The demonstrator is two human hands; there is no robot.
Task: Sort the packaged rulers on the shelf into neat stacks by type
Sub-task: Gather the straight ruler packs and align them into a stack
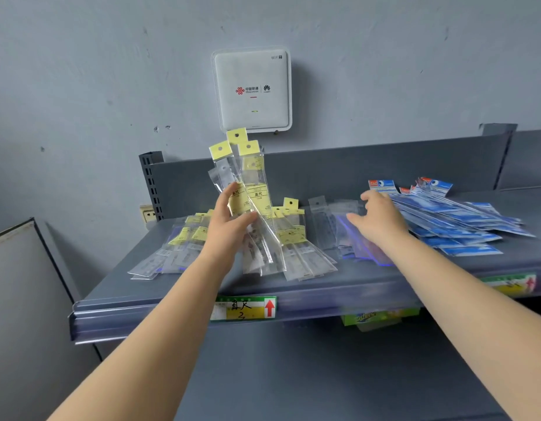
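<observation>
On the grey shelf (178,287), the left hand (229,221) gripped a fanned bundle of yellow-labelled rulers (248,189) in clear sleeves, held upright, tops reaching the wall-mounted WiFi router (252,89). More yellow-labelled packs (184,241) lay beneath and either side of that hand. The right hand (378,220), fingers spread and holding nothing, hovered over clear purple-tinted packs (351,238); blue-packaged rulers (457,217) lay heaped just right of it.

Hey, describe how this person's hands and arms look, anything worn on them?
Both arms are bare to the frame's edge, no sleeves showing. The left hand and right hand wear no gloves; no rings, watch or bracelets are visible.
</observation>
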